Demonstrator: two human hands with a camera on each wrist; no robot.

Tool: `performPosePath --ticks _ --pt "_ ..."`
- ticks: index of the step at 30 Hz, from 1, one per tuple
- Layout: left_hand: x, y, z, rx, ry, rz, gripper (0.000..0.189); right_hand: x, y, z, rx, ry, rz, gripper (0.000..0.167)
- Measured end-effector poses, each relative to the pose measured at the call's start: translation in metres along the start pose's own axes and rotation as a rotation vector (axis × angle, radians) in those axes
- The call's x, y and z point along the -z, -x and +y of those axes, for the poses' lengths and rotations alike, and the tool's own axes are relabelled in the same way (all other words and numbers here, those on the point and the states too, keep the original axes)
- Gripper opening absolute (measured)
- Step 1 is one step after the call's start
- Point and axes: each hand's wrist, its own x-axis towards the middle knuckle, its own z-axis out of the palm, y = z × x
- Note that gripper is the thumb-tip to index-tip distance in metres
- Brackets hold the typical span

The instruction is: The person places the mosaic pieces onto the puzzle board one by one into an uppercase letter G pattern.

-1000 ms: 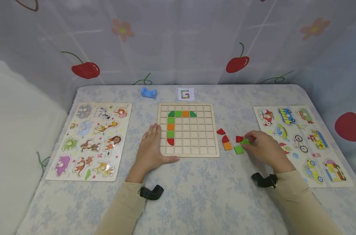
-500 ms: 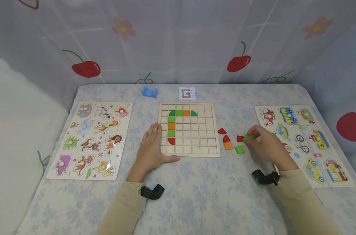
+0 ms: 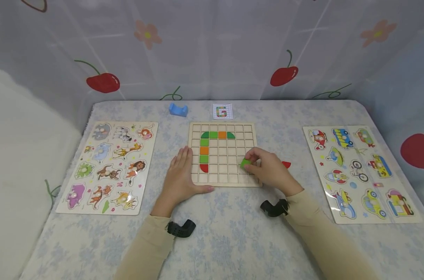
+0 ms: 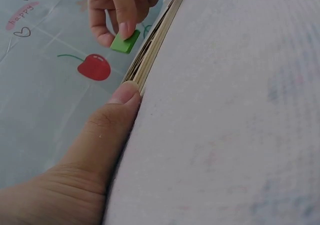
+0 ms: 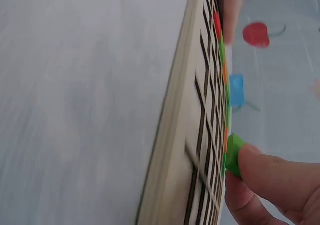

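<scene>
My left hand lies along the left side of the wooden grid board, fingers straight and thumb at the front edge. Thumb and fingers of my right hand pinch a green square tile over the right part of the board. In the left wrist view that tile is raised above the grid. On the board, green, orange and red pieces form a row near the top and a column at left, ending in a red rounded piece. The right hand covers the board's lower right corner.
A red piece shows beside the right hand, which hides other loose pieces. Behind the board are a small pattern card and a blue holder. An animal puzzle stands left, a vehicle puzzle right.
My right hand has picked up the green square tile from the loose pieces and carried it left over the board. The left hand stays in place.
</scene>
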Motion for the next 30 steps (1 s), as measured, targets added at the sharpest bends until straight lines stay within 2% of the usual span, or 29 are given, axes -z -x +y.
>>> performPosePath --ticks 8,14,24,30 --pt "0.0 0.0 0.001 0.004 -0.017 -0.001 0.145 -0.04 -0.014 -0.037 0.08 -0.002 -0.041 0.015" --pt "0.001 0.0 0.001 0.004 -0.025 0.002 0.144 -0.056 -0.023 -0.051 0.115 0.048 -0.038 0.013" --pt "0.002 0.001 0.001 0.002 -0.025 0.001 0.143 -0.065 -0.028 -0.053 0.148 0.112 -0.023 0.013" --pt "0.001 0.001 0.001 0.0 -0.016 0.003 0.143 -0.058 -0.022 -0.051 0.2 0.193 -0.036 0.023"
